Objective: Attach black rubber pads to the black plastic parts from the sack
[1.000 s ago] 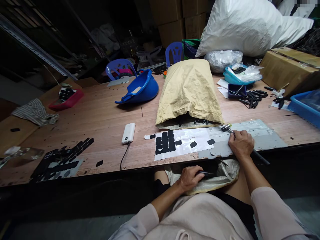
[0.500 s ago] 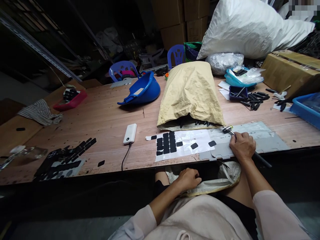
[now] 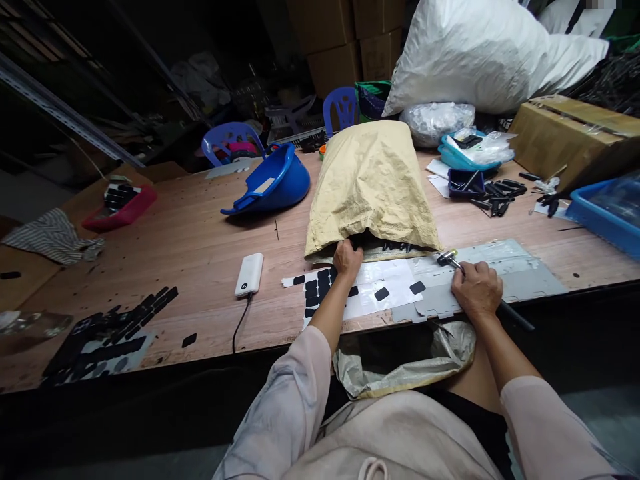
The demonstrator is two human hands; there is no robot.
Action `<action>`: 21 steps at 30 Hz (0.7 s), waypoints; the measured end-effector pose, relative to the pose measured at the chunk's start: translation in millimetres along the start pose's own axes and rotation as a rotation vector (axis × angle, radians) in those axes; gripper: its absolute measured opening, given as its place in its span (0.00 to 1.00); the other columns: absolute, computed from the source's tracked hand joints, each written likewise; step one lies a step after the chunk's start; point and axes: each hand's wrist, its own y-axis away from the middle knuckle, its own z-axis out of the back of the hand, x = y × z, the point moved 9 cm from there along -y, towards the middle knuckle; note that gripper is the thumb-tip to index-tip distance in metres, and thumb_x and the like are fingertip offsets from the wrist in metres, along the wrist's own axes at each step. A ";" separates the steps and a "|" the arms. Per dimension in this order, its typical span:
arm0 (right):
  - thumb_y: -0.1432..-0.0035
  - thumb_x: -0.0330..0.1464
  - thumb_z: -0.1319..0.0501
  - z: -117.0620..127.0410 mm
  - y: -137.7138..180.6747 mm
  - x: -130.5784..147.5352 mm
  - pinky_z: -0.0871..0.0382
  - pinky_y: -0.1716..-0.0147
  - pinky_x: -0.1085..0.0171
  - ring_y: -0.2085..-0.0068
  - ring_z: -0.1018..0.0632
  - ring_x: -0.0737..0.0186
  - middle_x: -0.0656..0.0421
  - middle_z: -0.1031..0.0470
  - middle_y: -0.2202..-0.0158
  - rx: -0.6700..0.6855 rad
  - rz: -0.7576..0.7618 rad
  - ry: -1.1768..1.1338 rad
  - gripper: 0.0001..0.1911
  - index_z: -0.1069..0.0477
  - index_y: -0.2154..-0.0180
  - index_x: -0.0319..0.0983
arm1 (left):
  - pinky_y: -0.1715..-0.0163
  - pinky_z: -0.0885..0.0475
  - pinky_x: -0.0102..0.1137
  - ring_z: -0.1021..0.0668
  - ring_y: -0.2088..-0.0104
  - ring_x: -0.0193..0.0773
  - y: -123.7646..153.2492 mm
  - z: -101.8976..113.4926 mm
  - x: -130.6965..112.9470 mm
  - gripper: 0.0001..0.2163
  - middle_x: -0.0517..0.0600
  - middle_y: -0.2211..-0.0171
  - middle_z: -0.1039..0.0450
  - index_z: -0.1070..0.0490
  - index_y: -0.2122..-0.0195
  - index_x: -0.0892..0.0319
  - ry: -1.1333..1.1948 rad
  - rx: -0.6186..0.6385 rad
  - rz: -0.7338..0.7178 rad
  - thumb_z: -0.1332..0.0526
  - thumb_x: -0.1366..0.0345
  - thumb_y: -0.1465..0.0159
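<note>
My left hand (image 3: 348, 257) reaches to the open mouth of the yellow woven sack (image 3: 373, 183), its fingers curled at the sack's dark opening; what they touch is hidden. My right hand (image 3: 477, 288) rests on a grey plastic sheet (image 3: 520, 277) at the table's front edge, closed round a thin tool (image 3: 447, 257) with a metal head and a dark handle. Between the hands lies a white backing sheet (image 3: 387, 283) carrying several black pads (image 3: 314, 291). A crumpled bag (image 3: 425, 363) sits open on my lap.
A white power bank (image 3: 249, 273) with a cable lies left of the sheet. Black strips (image 3: 110, 330) are heaped at front left. Farther back are a blue helmet-like bowl (image 3: 273, 181), a red tray (image 3: 120, 203), a cardboard box (image 3: 570, 137), a blue bin (image 3: 607, 213) and a white sack (image 3: 480, 53).
My left hand has come up from the bag on my lap and reached forward over the pad sheet to the yellow sack's mouth. My right hand has stayed on the grey sheet with the tool.
</note>
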 end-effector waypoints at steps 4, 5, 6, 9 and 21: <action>0.31 0.35 0.43 0.3 0.5 -0.8 0.48 0.61 0.57 0.59 0.32 0.52 0.47 0.26 0.58 0.000 -0.005 0.002 0.17 0.18 0.51 0.36 | 0.53 0.25 0.39 0.18 0.47 0.56 2.2 0.4 2.3 0.08 0.62 0.48 0.19 0.20 0.54 0.58 0.001 -0.006 0.020 0.33 0.63 0.33; 0.32 0.35 0.43 0.3 0.6 -0.8 0.48 0.61 0.57 0.58 0.32 0.52 0.47 0.26 0.58 0.001 -0.006 0.003 0.17 0.18 0.51 0.36 | 0.54 0.26 0.39 0.18 0.48 0.55 4.6 2.1 3.9 0.07 0.61 0.49 0.18 0.21 0.55 0.58 0.010 -0.013 0.014 0.33 0.63 0.33; 0.32 0.35 0.43 0.1 0.7 -0.8 0.48 0.61 0.57 0.58 0.33 0.52 0.47 0.26 0.58 0.002 -0.006 0.004 0.17 0.18 0.51 0.36 | 0.55 0.26 0.38 0.18 0.49 0.54 8.3 3.8 5.6 0.06 0.60 0.51 0.18 0.21 0.56 0.58 0.021 -0.022 0.000 0.33 0.64 0.33; 0.32 0.35 0.43 -0.6 0.8 -0.8 0.48 0.60 0.57 0.59 0.33 0.52 0.47 0.26 0.58 0.003 -0.011 0.011 0.17 0.18 0.51 0.37 | 0.59 0.27 0.35 0.18 0.56 0.47 29.0 -0.2 4.9 0.04 0.54 0.57 0.17 0.23 0.57 0.57 0.100 0.014 -0.122 0.33 0.65 0.32; 0.30 0.36 0.43 -1.0 0.3 -2.7 0.50 0.61 0.57 0.60 0.33 0.54 0.48 0.26 0.58 -0.003 -0.014 0.005 0.18 0.18 0.51 0.37 | 0.51 0.26 0.39 0.22 0.55 0.45 117.4 -56.7 -21.0 0.07 0.50 0.59 0.22 0.21 0.59 0.54 0.285 0.250 -0.602 0.28 0.67 0.37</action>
